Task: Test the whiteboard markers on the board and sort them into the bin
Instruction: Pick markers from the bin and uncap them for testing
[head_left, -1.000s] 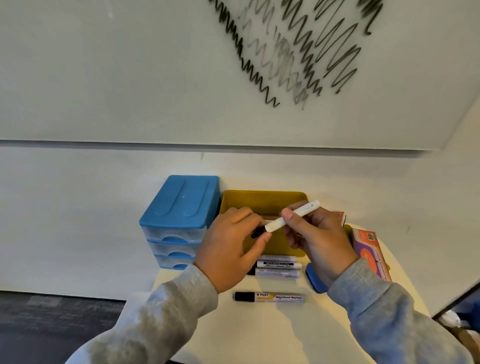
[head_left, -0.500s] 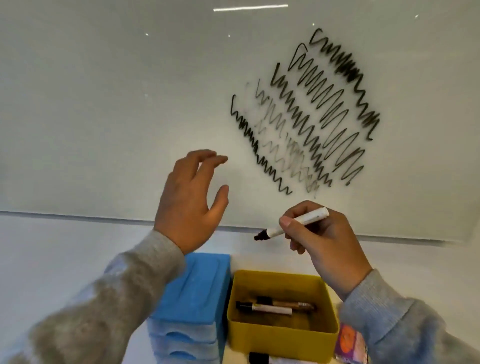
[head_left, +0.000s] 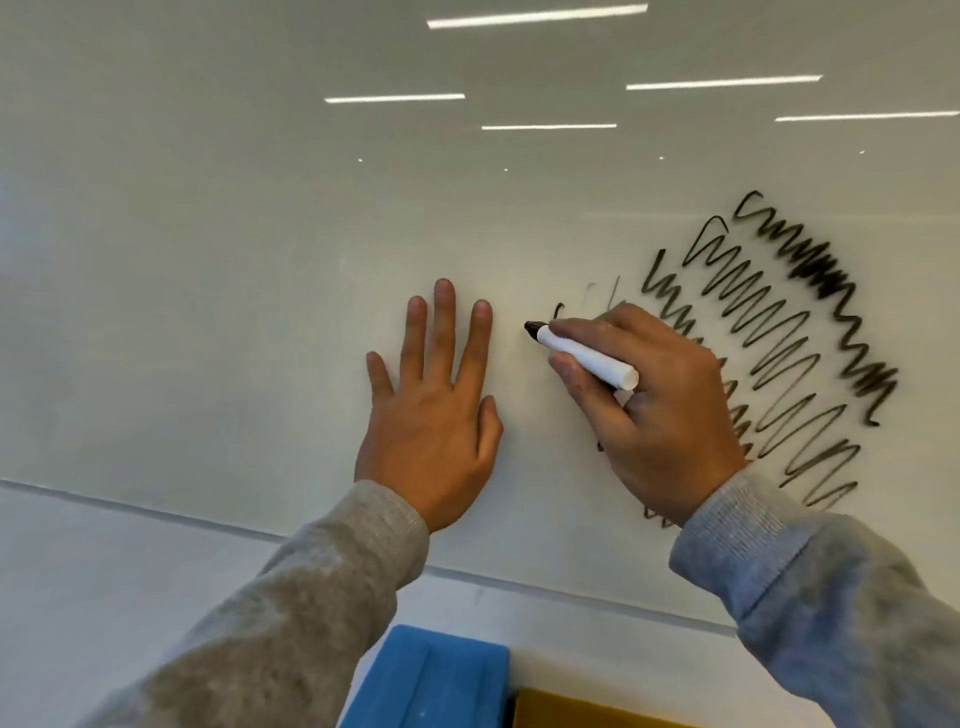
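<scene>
A white round marker (head_left: 584, 358) with a black tip is sitting in the middle of the frame, its tip touching the shiny whiteboard (head_left: 208, 260). No words are showing on it. The right hand (head_left: 660, 410) is curling its fingers around it. Black wiggly scribbles (head_left: 779, 343) are filling the right side. The left hand (head_left: 434, 410) is pressing flat, fingers spread. A blue plastic box (head_left: 431, 680) and yellow bin (head_left: 561, 712) are peeking in below.

We are seeing the blue plastic lid of a small drawer unit (head_left: 436, 680) poking up at the bottom edge of the view, just beside the yellow container to its right. A pale plain wall (head_left: 130, 571) is showing beneath the board's lower edge. Long thin white reflections of ceiling lights (head_left: 537, 15) are gleaming across the upper part of the view.
</scene>
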